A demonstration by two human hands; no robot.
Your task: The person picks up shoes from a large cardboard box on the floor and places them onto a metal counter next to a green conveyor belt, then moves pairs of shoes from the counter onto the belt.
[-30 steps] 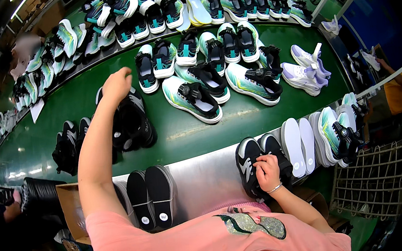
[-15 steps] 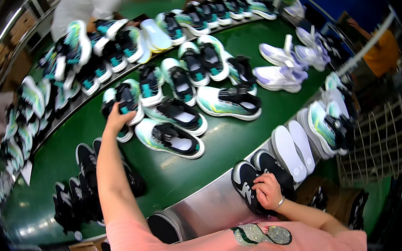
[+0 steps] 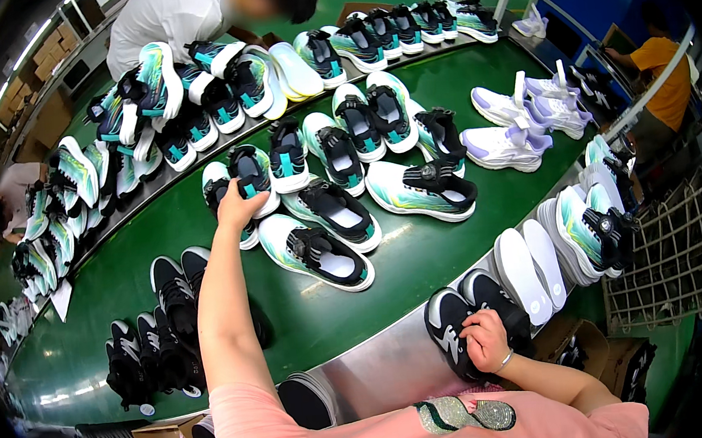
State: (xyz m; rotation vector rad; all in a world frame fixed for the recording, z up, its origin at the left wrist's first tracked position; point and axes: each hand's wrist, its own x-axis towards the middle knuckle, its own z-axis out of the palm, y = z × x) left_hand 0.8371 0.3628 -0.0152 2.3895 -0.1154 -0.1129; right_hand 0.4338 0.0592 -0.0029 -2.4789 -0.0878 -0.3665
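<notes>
My left hand (image 3: 240, 206) reaches out to a pair of white, teal and black sneakers on the green table. Its thumb and fingers are closed on the heel end of the right one, a teal-and-black sneaker (image 3: 250, 168), and its mate (image 3: 216, 185) stands close on the left. Beside them, several matching sneakers (image 3: 320, 251) lie in a cluster. Curled in loosely, my right hand (image 3: 486, 343) rests over a pair of black sneakers with white marks (image 3: 446, 328) on the metal edge. What its fingers hold, if anything, is hidden.
White insoles (image 3: 522, 278) and more teal sneakers (image 3: 582, 230) line the metal edge at right. White-and-lilac sneakers (image 3: 503, 147) stand behind. Black sneakers (image 3: 174, 297) sit at left. A raised rack (image 3: 269, 119) of shoes runs along the back, where a co-worker in white (image 3: 167, 21) leans over.
The whole scene has slid right and slightly down in the picture. Both hands stay at the same shoes. More of the co-worker at the back shows now.
</notes>
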